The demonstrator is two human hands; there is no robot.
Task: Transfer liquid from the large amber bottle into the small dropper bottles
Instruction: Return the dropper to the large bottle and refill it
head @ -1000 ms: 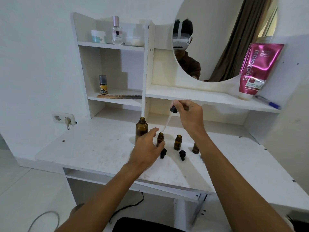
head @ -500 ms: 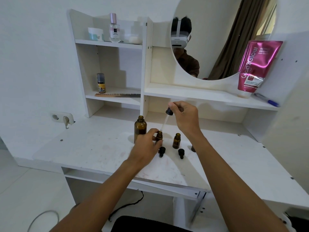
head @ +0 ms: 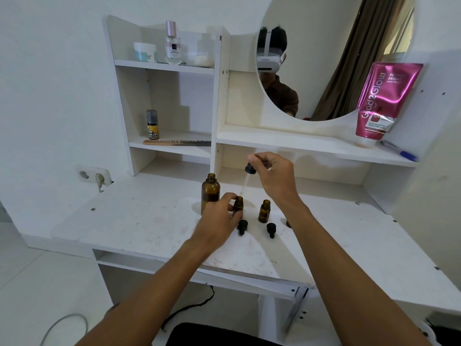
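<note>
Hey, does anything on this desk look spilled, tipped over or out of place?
Nothing looks spilled or tipped. The large amber bottle and the small dropper bottles stand upright and uncapped. Two black dropper caps lie loose on the desk, as expected mid-filling.

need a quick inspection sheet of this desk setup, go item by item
surface: white desk, faint reddish stains
job's things: large amber bottle open, upright; two small dropper bottles visible, open; two black dropper caps lying on the desk in front of them
clutter: pink tube and pen on the mirror shelf; comb, small bottle, perfume and jar on the left shelves
hands: left hand grips the nearer dropper bottle; right hand holds a pipette angled toward that bottle
cables: plug in wall socket; black and grey cords on the floor
surroundings: white wall, round mirror, curtain reflected
</note>
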